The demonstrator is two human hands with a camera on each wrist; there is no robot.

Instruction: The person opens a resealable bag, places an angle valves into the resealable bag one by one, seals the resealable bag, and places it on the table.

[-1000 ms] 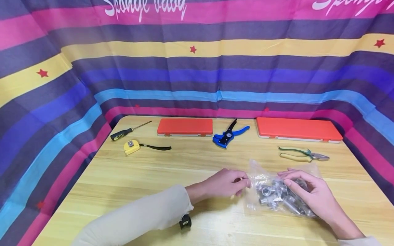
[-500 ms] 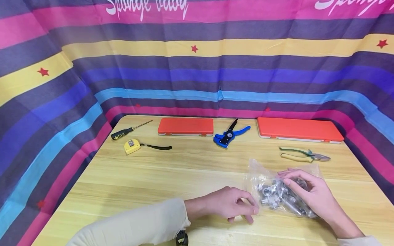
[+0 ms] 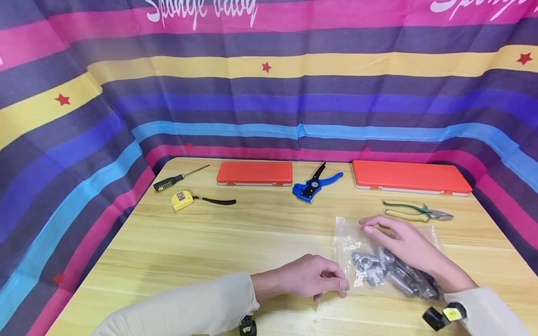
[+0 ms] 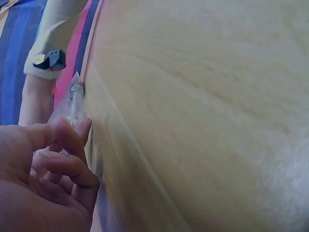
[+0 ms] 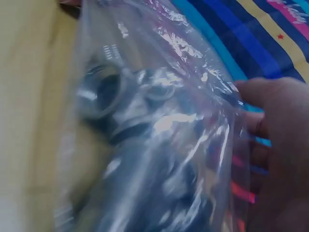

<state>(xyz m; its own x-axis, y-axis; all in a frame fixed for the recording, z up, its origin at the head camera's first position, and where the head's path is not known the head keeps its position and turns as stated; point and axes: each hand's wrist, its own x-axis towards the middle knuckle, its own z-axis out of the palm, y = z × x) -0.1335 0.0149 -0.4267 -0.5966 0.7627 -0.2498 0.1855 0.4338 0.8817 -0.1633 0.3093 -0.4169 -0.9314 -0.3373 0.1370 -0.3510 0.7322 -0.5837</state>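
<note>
Resting flat on the wooden table [image 3: 235, 242], the clear plastic bag [image 3: 350, 233] of metal fittings [image 3: 370, 270] lay in the near right part of the tabletop, its left edge beside the left hand [image 3: 311, 280] and its right part under the right hand [image 3: 403, 242]. The left hand had its fingers curled, with thumb and fingertips drawn together at the bag's lower left corner; the left wrist view showed them close against the plastic film, but whether they actually pinched it could not be told. The right hand lay on top of the bag with fingers extended and spread, pressing the film without curling round it. Open tabletop extended to the left of the bag and toward the near left edge. Behind the bag, a pair of green-handled pliers [image 3: 416, 211] lay near the right fingertips, between the bag and the long orange case [image 3: 409, 177] at the back right edge. Farther left along the back stood a blue wire stripper [image 3: 313, 184], a second orange case [image 3: 254, 172], a yellow tape measure [image 3: 182, 199] and a screwdriver [image 3: 176, 178], all well apart from both hands. Striped cloth [image 3: 269, 93] enclosed the table on three sides.
</note>
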